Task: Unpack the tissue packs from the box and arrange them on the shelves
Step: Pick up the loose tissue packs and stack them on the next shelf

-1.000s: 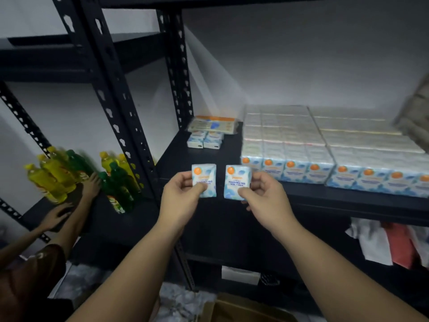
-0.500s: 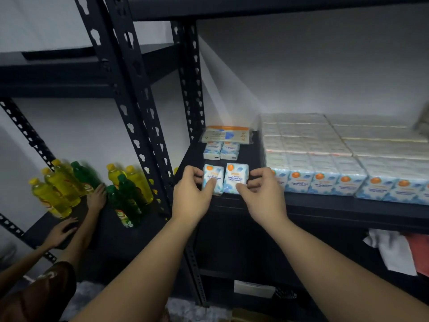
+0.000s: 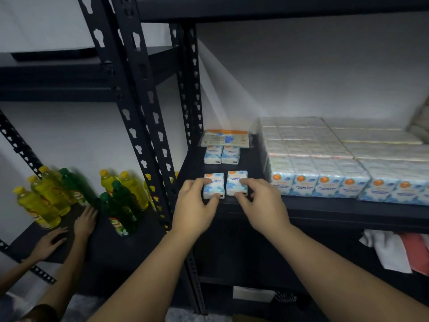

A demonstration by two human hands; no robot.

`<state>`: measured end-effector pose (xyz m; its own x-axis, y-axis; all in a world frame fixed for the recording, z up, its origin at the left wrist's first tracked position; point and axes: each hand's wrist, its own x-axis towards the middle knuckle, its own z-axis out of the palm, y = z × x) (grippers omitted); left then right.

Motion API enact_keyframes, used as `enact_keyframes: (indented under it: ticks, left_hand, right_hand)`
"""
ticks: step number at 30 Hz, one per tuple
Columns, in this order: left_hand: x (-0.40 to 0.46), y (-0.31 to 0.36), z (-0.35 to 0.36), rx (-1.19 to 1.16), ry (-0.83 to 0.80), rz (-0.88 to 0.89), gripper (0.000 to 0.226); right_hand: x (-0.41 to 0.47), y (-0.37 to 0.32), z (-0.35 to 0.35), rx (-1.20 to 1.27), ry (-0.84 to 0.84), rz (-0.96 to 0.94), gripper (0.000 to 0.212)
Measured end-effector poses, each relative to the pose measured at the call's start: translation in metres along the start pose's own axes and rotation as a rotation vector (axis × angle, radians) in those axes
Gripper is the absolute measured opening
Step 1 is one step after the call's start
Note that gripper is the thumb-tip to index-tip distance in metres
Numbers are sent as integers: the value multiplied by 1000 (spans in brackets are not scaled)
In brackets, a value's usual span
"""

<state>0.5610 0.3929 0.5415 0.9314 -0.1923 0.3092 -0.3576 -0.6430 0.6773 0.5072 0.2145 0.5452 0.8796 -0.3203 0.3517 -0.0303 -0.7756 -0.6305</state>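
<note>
**Shelf inspection: 2 tissue packs at front edge, both hands on them**

From my remote station I record the following.

Left hand (image 3: pixel 193 205): fingers curled over the left tissue pack (image 3: pixel 214 185), thumb against its near lower edge, fingertips on its upper left part. The pack is pinched between them.

Right hand (image 3: pixel 261 203): fingers curled over the right tissue pack (image 3: pixel 236 183), thumb at its near lower edge, fingertips on its right side. Also pinched.

Both packs lie face up, side by side and just apart, at the front left of the dark shelf (image 3: pixel 325 205). I cannot tell whether they rest fully on the board or are slightly lifted.

Behind them, apart from them, 2 more small packs (image 3: pixel 221 155) lie side by side, touching. Behind those, near the wall, a flat wrapped packet (image 3: pixel 225 138) with an orange band.

To the right on the same shelf, wrapped bundles of tissue packs (image 3: pixel 325 163) stand in rows, filling it to the right edge of view.

On the neighbouring lower shelf to the left, yellow and green bottles (image 3: pixel 76 196) stand upright in groups. A second person's 2 hands (image 3: pixel 67 231) rest flat on that board between the bottles.

Below the tissue shelf at right, white and red cloth (image 3: pixel 394 252) lies bunched.
</note>
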Motion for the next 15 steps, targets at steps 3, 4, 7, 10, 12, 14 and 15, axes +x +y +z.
enact_keyframes:
  ticks: [3,4,7,10,12,14,15]
  left_hand:
    - [7,-1,2,44,-15,4,41]
    - [10,-1,2,59,-20,-1,41]
    - [22,-1,4,72,-27,-23,40]
    - [36,0,6,83,-34,-21,38]
    - [44,1,8,89,-37,-28,37]
    - [50,1,10,90,-38,-42,37]
    - [52,2,11,91,-36,-49,37]
  right_hand:
    - [8,-5,5,-117,-37,-28,38]
    - [11,-7,7,-143,-47,-35,37]
    - [20,-11,12,-156,-53,-38,32]
    - [30,-12,16,-137,-64,-15,31]
    - [35,-12,18,-124,-68,-11,31]
    - [39,-11,20,-120,-69,-12,31]
    - [41,-10,21,-121,-69,-11,32]
